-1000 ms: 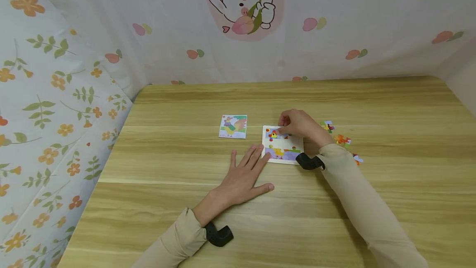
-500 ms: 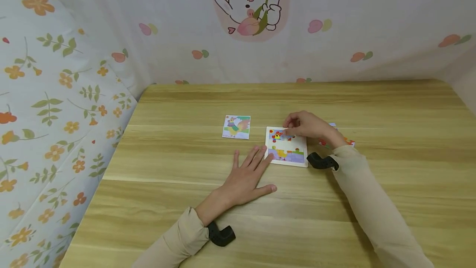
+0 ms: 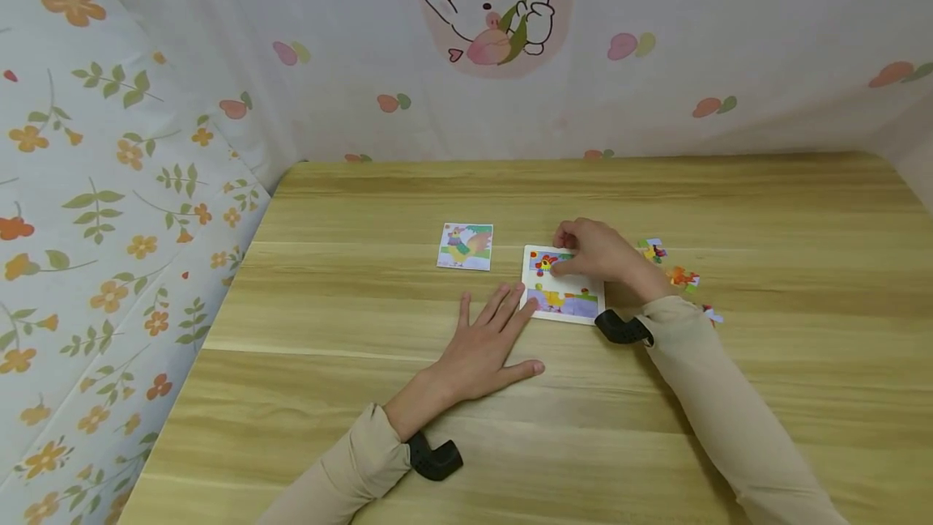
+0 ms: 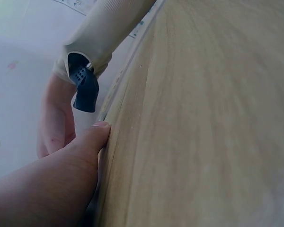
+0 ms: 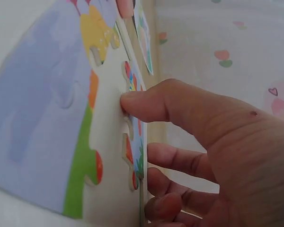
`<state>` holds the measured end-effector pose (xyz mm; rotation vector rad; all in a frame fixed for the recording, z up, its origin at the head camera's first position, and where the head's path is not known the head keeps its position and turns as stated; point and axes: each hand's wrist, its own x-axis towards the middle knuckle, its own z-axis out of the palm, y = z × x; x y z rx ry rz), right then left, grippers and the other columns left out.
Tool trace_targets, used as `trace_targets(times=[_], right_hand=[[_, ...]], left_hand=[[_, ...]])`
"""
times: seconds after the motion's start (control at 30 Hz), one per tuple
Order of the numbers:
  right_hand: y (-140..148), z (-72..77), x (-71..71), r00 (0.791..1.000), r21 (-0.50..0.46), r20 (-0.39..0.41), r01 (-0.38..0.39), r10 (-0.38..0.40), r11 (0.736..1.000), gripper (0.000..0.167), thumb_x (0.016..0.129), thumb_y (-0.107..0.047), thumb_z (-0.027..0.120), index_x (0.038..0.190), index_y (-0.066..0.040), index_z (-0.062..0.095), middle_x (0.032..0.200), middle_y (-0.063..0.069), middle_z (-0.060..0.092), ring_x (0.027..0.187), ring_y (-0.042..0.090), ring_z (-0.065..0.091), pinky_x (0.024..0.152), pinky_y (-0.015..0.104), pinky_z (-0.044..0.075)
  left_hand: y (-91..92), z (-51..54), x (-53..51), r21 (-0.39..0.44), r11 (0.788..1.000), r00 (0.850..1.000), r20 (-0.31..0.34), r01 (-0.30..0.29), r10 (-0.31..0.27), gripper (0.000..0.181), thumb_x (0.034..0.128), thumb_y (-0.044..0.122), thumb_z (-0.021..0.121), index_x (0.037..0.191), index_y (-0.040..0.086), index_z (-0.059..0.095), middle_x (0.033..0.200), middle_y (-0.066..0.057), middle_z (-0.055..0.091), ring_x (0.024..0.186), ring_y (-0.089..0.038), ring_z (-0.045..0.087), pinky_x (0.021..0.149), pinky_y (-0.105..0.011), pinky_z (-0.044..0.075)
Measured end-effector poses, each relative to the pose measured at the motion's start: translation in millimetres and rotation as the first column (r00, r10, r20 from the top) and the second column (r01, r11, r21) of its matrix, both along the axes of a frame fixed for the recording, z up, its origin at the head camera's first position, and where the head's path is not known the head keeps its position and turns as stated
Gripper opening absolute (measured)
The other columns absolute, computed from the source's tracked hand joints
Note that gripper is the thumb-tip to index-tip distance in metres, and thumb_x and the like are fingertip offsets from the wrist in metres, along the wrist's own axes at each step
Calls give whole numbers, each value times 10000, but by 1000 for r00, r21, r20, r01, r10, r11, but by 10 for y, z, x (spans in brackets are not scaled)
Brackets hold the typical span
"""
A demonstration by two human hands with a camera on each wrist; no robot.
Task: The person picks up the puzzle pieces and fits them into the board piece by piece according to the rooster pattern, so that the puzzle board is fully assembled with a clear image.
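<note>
A square jigsaw puzzle tray (image 3: pixel 576 282) lies on the table, with joined pieces along its top and bottom rows and a bare white band between. My right hand (image 3: pixel 601 251) is at its far edge. In the right wrist view the thumb (image 5: pixel 149 105) presses a top-row puzzle piece (image 5: pixel 135 124), while the curled fingers sit against the tray's outer edge. My left hand (image 3: pixel 477 356) lies flat with fingers spread, its fingertips touching the tray's left side. The left wrist view shows only part of that hand (image 4: pixel 61 172), and the tray is hidden there.
A picture card (image 3: pixel 465 247) of a bird lies left of the tray. Several loose puzzle pieces (image 3: pixel 683 277) are scattered right of it, near my right forearm. Patterned cloth (image 3: pixel 328 55) hangs behind the wooden table (image 3: pixel 328 298).
The right hand stays over the tray's top row, its thumb shifting slightly left along the pieces. The left hand keeps its place beside the tray. The head view has shifted slightly.
</note>
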<state>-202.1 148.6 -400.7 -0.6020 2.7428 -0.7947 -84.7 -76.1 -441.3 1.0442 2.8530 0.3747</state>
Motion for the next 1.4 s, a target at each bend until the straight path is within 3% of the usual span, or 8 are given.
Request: trace_targets(times=[0.5, 0.7, 0.83, 1.0, 1.27, 1.4], right_hand=[[-11, -19, 58, 997, 66, -2, 78, -78, 995, 370, 722, -249, 766, 946, -21, 578, 872, 97, 542, 813, 246, 466, 734, 384, 374], [91, 57, 67, 998, -24, -6, 63, -63, 998, 393, 807, -293, 719, 1036, 10, 616, 967, 133, 593, 860, 256, 535, 768, 404, 428], [278, 221, 113, 994, -103, -46, 92, -98, 990, 309, 897, -280, 622, 1042, -8, 636, 966, 122, 598, 784, 251, 534, 683, 379, 433], [658, 403, 186, 983, -121, -64, 163, -172, 979, 316, 938, -327, 549, 1043, -42, 635, 954, 94, 601, 698, 243, 506, 590, 339, 407], [1223, 384, 211, 977, -58, -32, 211, -213, 976, 336, 942, -284, 550, 1090, 11, 615, 1024, 170, 593, 785, 293, 579, 606, 325, 451], [1357, 353, 208, 977, -40, 39, 212, -210, 977, 347, 943, -254, 553, 1111, 47, 589, 1032, 202, 579, 786, 307, 609, 563, 295, 478]], left_hand=[[36, 16, -7, -1, 1000, 1000, -5, 9, -9, 792, 906, 626, 381, 1508, 168, 145, 1559, -52, 25, 1411, -210, -25, 1021, -631, 0], [41, 11, -7, 7, 1000, 1000, 0, 10, -10, 788, 909, 618, 387, 1508, 164, 150, 1558, -58, 30, 1411, -213, -25, 1020, -634, -4], [39, 8, -6, 21, 1000, 1000, 10, 8, -8, 789, 909, 608, 403, 1507, 160, 152, 1558, -60, 33, 1411, -210, -29, 1018, -635, -11], [31, 16, -3, 16, 1000, 1000, 6, 4, -4, 798, 904, 619, 398, 1508, 162, 146, 1558, -60, 34, 1411, -210, -24, 1020, -635, -13], [11, 13, -2, 6, 1000, 1000, -14, 1, -1, 798, 904, 620, 398, 1508, 162, 148, 1558, -64, 35, 1412, -216, -17, 1019, -636, -4], [10, 11, -6, 1, 1000, 1000, -14, 1, -1, 800, 903, 625, 392, 1508, 164, 144, 1558, -65, 32, 1412, -217, -18, 1019, -637, -4]])
